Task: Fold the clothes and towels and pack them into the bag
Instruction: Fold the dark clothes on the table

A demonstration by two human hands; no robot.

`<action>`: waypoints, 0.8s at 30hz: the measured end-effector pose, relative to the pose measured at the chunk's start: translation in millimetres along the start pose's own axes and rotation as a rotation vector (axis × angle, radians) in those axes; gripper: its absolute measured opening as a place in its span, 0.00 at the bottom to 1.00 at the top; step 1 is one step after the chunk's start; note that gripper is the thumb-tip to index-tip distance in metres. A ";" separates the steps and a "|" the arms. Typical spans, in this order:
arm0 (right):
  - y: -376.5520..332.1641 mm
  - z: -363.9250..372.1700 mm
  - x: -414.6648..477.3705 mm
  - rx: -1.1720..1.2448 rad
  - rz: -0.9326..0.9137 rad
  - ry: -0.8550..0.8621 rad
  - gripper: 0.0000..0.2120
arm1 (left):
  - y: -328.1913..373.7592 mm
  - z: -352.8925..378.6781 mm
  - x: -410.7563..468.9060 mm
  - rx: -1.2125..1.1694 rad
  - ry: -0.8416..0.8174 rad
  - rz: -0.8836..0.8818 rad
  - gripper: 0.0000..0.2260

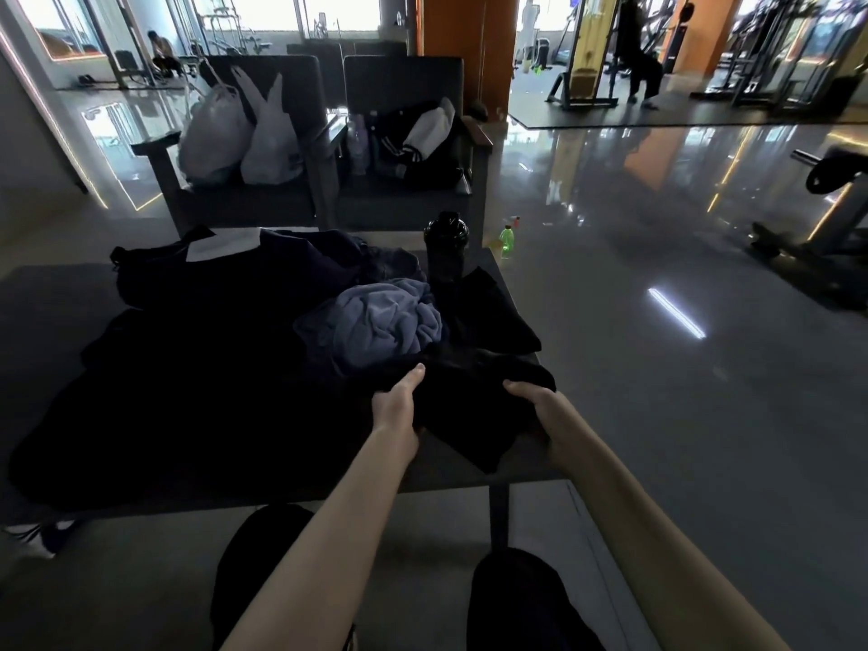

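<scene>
A small black garment (pixel 469 406) lies crumpled at the front right of the low dark table (pixel 451 476). My left hand (pixel 397 406) grips its left edge, thumb on top. My right hand (pixel 535 406) holds its right edge, fingers curled under the cloth. Behind it sits a bunched blue-grey towel (pixel 385 321). A large black garment (pixel 188 392) is spread over the left of the table. A dark bag (pixel 225 270) with a white patch lies at the back left. Another black cloth (pixel 493 312) lies at the right edge.
A black shaker bottle (pixel 446 251) stands at the table's back right. Two dark chairs behind hold white plastic bags (pixel 244 133) and a black bag with clothes (pixel 418 143). A green bottle (pixel 506 239) stands on the shiny floor. Gym machines stand far right.
</scene>
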State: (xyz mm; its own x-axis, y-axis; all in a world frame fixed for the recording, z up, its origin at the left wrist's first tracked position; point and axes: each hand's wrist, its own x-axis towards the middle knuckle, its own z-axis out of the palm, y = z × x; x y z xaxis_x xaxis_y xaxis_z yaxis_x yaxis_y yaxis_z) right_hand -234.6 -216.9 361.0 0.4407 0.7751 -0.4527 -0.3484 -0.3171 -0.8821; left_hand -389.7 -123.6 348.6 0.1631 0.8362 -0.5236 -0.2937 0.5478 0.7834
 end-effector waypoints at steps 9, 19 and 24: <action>-25.8 -13.5 17.1 0.203 -0.130 -0.138 0.17 | 48.7 50.1 40.7 0.141 -0.210 0.180 0.17; -58.6 -7.0 125.8 0.237 -0.211 0.095 0.07 | 90.2 126.0 135.4 0.276 -0.246 0.340 0.20; -50.1 6.2 172.2 0.043 -0.109 0.283 0.14 | 83.3 133.8 177.1 0.748 -0.207 0.363 0.35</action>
State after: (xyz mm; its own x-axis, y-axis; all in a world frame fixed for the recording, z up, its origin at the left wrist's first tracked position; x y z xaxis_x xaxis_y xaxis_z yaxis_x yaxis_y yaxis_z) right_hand -146.4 -64.2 328.0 0.6880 0.6184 -0.3798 -0.3188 -0.2126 -0.9237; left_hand -259.2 73.6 365.9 0.3691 0.9113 -0.1826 0.3255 0.0573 0.9438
